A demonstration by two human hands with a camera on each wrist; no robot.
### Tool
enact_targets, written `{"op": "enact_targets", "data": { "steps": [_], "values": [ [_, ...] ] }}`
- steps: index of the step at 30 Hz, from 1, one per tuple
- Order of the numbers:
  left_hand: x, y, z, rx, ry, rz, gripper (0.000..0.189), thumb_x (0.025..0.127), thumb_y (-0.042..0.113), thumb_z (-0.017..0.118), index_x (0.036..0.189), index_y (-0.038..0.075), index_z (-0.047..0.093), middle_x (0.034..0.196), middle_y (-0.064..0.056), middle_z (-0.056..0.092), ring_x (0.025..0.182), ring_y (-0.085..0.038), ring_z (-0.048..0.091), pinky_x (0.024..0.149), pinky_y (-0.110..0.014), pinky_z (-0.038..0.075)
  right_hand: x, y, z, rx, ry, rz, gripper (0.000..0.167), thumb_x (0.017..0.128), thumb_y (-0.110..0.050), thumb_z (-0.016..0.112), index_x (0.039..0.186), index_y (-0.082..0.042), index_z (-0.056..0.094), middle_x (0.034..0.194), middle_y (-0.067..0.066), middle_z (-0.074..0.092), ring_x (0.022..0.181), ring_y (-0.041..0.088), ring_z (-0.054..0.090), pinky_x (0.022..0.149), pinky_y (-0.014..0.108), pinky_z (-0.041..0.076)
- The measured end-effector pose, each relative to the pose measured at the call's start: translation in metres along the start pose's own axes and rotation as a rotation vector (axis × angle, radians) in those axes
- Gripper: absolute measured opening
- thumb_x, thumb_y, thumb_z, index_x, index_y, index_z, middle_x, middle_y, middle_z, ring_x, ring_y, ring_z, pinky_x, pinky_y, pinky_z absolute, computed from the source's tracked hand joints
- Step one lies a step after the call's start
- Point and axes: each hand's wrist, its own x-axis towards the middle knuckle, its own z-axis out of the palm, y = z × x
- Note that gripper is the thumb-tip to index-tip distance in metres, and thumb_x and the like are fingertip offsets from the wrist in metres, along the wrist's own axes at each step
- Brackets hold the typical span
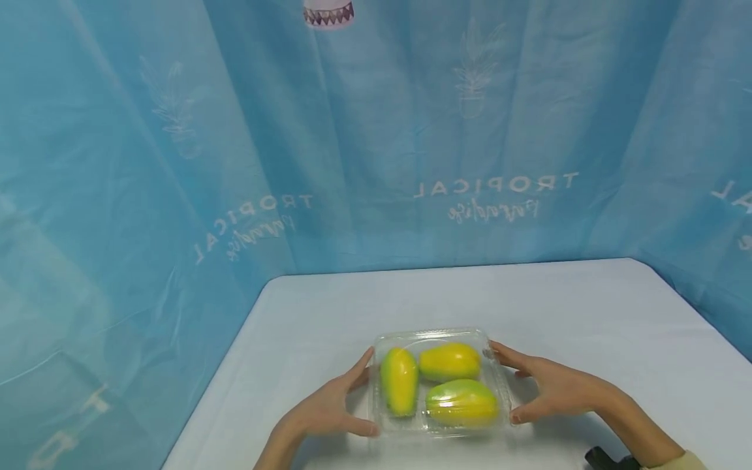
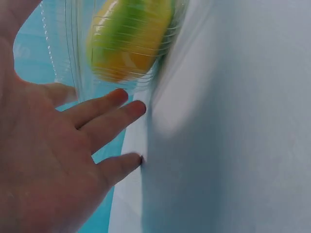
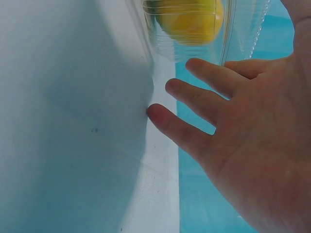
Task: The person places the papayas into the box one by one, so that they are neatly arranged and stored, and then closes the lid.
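Observation:
A clear plastic clamshell box (image 1: 436,431) sits on the white table in the head view. Inside it lie three yellow-green, mango-shaped fruits: one upright fruit (image 1: 399,382) at the left, one fruit (image 1: 449,361) at the back right, and one fruit (image 1: 461,403) at the front right. My left hand (image 1: 329,403) is at the box's left side, fingers spread and fairly straight, its thumb by the front corner. On the opposite side my right hand (image 1: 558,386) mirrors it, thumb close to the front right corner. Both wrist views show extended fingers right by the ribbed box wall (image 2: 131,41).
The white tabletop (image 1: 329,300) extends around the box. Blue printed curtains (image 1: 364,143) hang behind the table and along its sides. A black object (image 1: 611,460) shows by the right wrist, near the light sleeve (image 1: 681,462).

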Motion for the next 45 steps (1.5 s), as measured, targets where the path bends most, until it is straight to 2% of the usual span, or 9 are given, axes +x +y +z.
{"op": "enact_targets", "data": {
  "steps": [4, 6, 10, 15, 19, 27, 33, 38, 45],
  "values": [
    [-0.001, 0.002, -0.004, -0.026, 0.015, 0.065, 0.11, 0.071, 0.043, 0.083, 0.155, 0.032, 0.012, 0.124, 0.0, 0.057, 0.105, -0.02, 0.058, 0.097, -0.047, 0.043, 0.001, 0.0, -0.001, 0.02, -0.008, 0.004, 0.102, 0.082, -0.033, 0.076, 0.155, -0.029, 0.005, 0.155, 0.012, 0.025, 0.131, 0.04, 0.038, 0.095, 0.061, 0.039],
    [-0.001, 0.001, -0.004, -0.115, -0.023, 0.105, 0.11, 0.074, 0.036, 0.083, 0.155, 0.028, 0.01, 0.104, -0.004, 0.063, 0.088, -0.024, 0.062, 0.087, -0.04, 0.049, 0.001, 0.0, -0.001, 0.027, -0.012, 0.008, 0.102, 0.082, -0.032, 0.076, 0.155, -0.03, 0.005, 0.155, 0.011, 0.024, 0.133, 0.037, 0.035, 0.097, 0.059, 0.039],
    [-0.001, -0.002, -0.001, -0.326, -0.119, 0.098, 0.111, 0.078, 0.021, 0.081, 0.155, 0.025, 0.001, 0.082, -0.012, 0.069, 0.07, -0.028, 0.067, 0.073, -0.033, 0.054, 0.001, -0.001, 0.0, 0.03, -0.014, 0.011, 0.101, 0.082, -0.033, 0.075, 0.155, -0.029, 0.006, 0.155, 0.011, 0.024, 0.135, 0.036, 0.034, 0.097, 0.059, 0.038],
    [-0.003, -0.002, 0.002, -0.374, -0.138, 0.091, 0.11, 0.08, 0.017, 0.078, 0.155, 0.023, -0.002, 0.077, -0.014, 0.07, 0.068, -0.033, 0.068, 0.066, -0.031, 0.054, 0.003, -0.001, 0.0, 0.023, -0.018, 0.015, 0.101, 0.082, -0.033, 0.075, 0.155, -0.029, 0.007, 0.155, 0.01, 0.025, 0.135, 0.033, 0.034, 0.098, 0.055, 0.039],
    [-0.003, 0.0, 0.002, -0.364, -0.126, 0.082, 0.111, 0.079, 0.017, 0.079, 0.156, 0.021, -0.001, 0.076, -0.014, 0.07, 0.062, -0.028, 0.067, 0.058, -0.029, 0.053, 0.004, -0.003, -0.002, 0.022, -0.017, 0.012, 0.1, 0.082, -0.033, 0.076, 0.155, -0.031, 0.007, 0.155, 0.007, 0.026, 0.135, 0.029, 0.033, 0.099, 0.051, 0.039],
    [-0.006, 0.007, 0.002, -0.326, -0.094, 0.064, 0.118, 0.072, 0.019, 0.085, 0.156, 0.021, 0.002, 0.073, -0.011, 0.069, 0.055, -0.013, 0.055, 0.052, -0.024, 0.047, 0.001, -0.006, -0.001, 0.039, -0.01, 0.006, 0.1, 0.082, -0.032, 0.076, 0.155, -0.031, 0.008, 0.152, 0.014, 0.03, 0.132, 0.037, 0.036, 0.095, 0.063, 0.038],
    [-0.009, 0.009, 0.004, -0.352, -0.076, 0.04, 0.116, 0.072, 0.014, 0.085, 0.156, 0.022, 0.005, 0.072, -0.012, 0.068, 0.055, -0.014, 0.054, 0.051, -0.025, 0.047, 0.001, -0.004, 0.001, 0.06, -0.012, 0.041, 0.1, 0.082, -0.032, 0.076, 0.155, -0.033, 0.008, 0.153, 0.015, 0.029, 0.131, 0.04, 0.037, 0.094, 0.065, 0.037],
    [-0.009, 0.01, 0.002, -0.359, -0.095, 0.013, 0.109, 0.077, 0.016, 0.081, 0.156, 0.023, 0.005, 0.078, -0.012, 0.07, 0.062, -0.024, 0.064, 0.061, -0.031, 0.052, 0.001, -0.003, 0.0, 0.028, -0.006, 0.043, 0.1, 0.082, -0.034, 0.076, 0.155, -0.034, 0.007, 0.152, 0.013, 0.03, 0.131, 0.036, 0.038, 0.096, 0.057, 0.04],
    [-0.014, 0.013, -0.007, -0.206, -0.109, 0.028, 0.109, 0.081, 0.028, 0.079, 0.156, 0.024, -0.001, 0.091, -0.004, 0.069, 0.078, -0.023, 0.067, 0.078, -0.03, 0.051, -0.001, -0.004, -0.002, 0.01, -0.014, 0.036, 0.097, 0.085, -0.034, 0.073, 0.154, -0.035, 0.006, 0.152, 0.013, 0.03, 0.131, 0.036, 0.038, 0.094, 0.055, 0.042]
  ]
}}
